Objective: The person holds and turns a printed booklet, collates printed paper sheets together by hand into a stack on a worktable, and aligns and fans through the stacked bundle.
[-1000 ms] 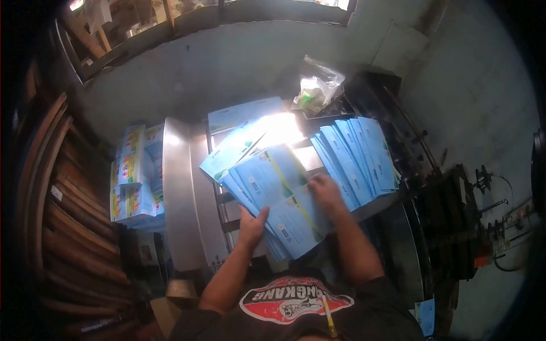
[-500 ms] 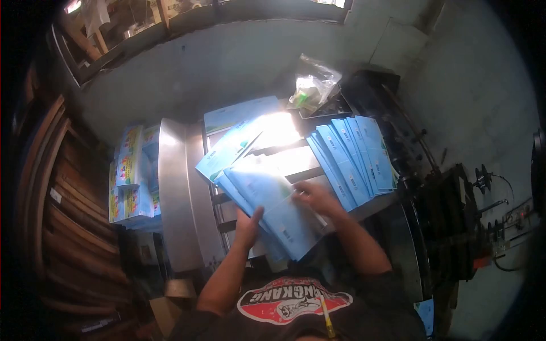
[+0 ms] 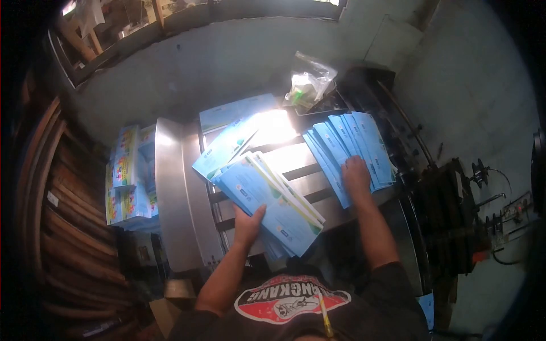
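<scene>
Several overlapping blue printed booklets [image 3: 267, 207] with green and white edges rest tilted in my left hand [image 3: 249, 225]. The thumb lies on top while the other fingers are hidden beneath. To the right, a fanned row of similar blue booklets [image 3: 372, 150] lies on the metal table. My right hand [image 3: 355, 173] is on this row, its fingers bent together on one of the booklets; the fingertips are partly hidden. Beyond the held bunch, another few blue booklets [image 3: 219, 153] lie slanted on the table.
The slatted metal table [image 3: 290, 158] has a raised metal side plate [image 3: 170, 193] at left. Beyond that plate sit stacked colourful printed packs [image 3: 128, 165]. A clear plastic bag [image 3: 311, 79] stands at the back, near dark machinery [image 3: 443, 216] on the right.
My right hand has moved right, from the edge of the held bunch to the fanned row. The left hand keeps its hold, and the bunch's printed edges show more plainly.
</scene>
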A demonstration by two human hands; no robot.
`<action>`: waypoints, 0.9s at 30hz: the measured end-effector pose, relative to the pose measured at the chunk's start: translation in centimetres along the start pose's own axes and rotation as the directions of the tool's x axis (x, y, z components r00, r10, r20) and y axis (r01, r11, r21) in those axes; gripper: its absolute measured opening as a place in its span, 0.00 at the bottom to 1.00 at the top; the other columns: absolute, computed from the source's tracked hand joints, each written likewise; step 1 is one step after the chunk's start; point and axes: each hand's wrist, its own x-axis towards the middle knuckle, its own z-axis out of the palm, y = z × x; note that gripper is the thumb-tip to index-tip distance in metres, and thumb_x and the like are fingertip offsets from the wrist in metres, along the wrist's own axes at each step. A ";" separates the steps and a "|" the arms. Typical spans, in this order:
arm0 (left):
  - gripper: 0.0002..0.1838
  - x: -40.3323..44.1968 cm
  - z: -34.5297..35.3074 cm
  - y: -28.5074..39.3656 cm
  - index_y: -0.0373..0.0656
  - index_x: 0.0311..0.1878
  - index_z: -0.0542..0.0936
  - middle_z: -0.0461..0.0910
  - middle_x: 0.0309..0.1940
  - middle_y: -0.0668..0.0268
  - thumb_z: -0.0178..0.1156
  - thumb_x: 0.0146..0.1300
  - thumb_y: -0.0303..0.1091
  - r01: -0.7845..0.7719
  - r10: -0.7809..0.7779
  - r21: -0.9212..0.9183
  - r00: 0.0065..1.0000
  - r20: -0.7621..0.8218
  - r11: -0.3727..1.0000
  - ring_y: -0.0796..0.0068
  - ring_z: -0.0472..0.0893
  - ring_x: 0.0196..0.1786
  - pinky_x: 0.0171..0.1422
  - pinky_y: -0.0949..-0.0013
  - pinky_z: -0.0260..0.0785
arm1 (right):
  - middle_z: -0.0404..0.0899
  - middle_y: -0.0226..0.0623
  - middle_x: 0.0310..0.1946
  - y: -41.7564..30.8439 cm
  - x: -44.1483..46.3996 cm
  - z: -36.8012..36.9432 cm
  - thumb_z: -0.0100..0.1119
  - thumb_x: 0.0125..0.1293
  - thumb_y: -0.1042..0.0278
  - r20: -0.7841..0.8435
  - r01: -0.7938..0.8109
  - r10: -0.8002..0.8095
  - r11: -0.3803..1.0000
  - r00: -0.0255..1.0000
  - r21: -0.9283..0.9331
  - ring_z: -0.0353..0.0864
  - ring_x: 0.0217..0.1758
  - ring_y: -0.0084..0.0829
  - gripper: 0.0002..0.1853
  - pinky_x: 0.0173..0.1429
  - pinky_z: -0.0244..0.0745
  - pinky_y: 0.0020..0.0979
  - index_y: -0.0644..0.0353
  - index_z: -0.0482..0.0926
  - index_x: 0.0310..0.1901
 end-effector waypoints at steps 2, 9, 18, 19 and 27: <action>0.44 0.3 0.0 0.5 0.33 0.70 0.52 0.74 0.56 0.48 0.69 0.59 0.36 -0.001 0.001 0.012 1.000 0.006 1.000 0.61 0.77 0.57 0.63 0.61 0.69 | 0.74 0.47 0.56 -0.1 1.0 -1.9 0.67 0.61 0.49 -0.115 0.017 -0.017 1.000 0.993 -0.004 0.72 0.62 0.49 0.27 0.62 0.72 0.47 0.62 0.78 0.52; 0.43 -0.1 0.8 1.0 0.36 0.69 0.54 0.72 0.55 0.53 0.71 0.55 0.30 0.020 -0.026 -0.225 0.999 -0.025 0.974 0.62 0.76 0.56 0.62 0.60 0.71 | 0.62 0.54 0.71 13.4 6.7 -2.6 0.67 0.56 0.35 0.108 -0.362 0.346 0.874 0.932 0.323 0.63 0.73 0.50 0.50 0.74 0.60 0.48 0.61 0.62 0.72; 0.52 -1.8 3.3 5.5 0.36 0.75 0.46 0.67 0.62 0.49 0.71 0.53 0.26 0.144 -0.155 -0.081 0.976 -0.154 0.986 0.57 0.74 0.61 0.63 0.56 0.71 | 0.69 0.55 0.67 17.3 8.3 -0.5 0.65 0.58 0.35 0.157 -0.205 0.159 0.918 0.975 0.339 0.67 0.70 0.51 0.47 0.72 0.62 0.48 0.62 0.66 0.69; 0.53 -1.4 2.6 4.7 0.36 0.76 0.43 0.66 0.64 0.47 0.69 0.55 0.26 0.145 -0.122 0.111 0.975 -0.187 0.983 0.53 0.73 0.63 0.65 0.56 0.70 | 0.69 0.55 0.67 17.9 8.7 0.4 0.65 0.58 0.35 0.070 -0.130 0.116 0.956 0.991 0.263 0.68 0.70 0.52 0.46 0.73 0.62 0.48 0.61 0.67 0.69; 0.43 -1.3 13.7 7.3 0.32 0.74 0.55 0.58 0.71 0.36 0.66 0.63 0.38 -0.344 0.411 0.543 0.912 -0.002 0.766 0.48 0.64 0.73 0.77 0.52 0.53 | 0.56 0.50 0.75 15.3 8.1 -0.4 0.60 0.57 0.28 0.283 -0.155 0.072 0.947 0.956 0.281 0.53 0.77 0.56 0.50 0.77 0.49 0.56 0.54 0.61 0.74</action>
